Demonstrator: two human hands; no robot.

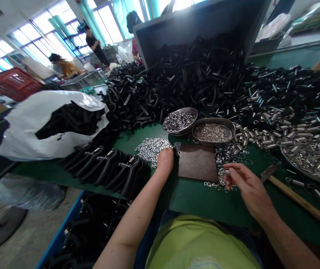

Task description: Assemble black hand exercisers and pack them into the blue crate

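The left hand point(165, 158) dips into a pile of small metal rings point(148, 147) on the green counter point(188, 198); its fingers are hidden, so I cannot tell their state. The right hand point(242, 181) curls thumb and fingertips round small silvery parts point(222, 176) beside a dark block point(197, 163), its grip unclear. Behind the block, a round dish point(184, 130) holds shiny pieces point(179, 120) and an oval tin point(229, 129) tiny coppery ones point(209, 132). A tipped grey bin point(205, 22), a white bag point(22, 127) and a blue crate point(61, 228) contain black parts point(193, 71).
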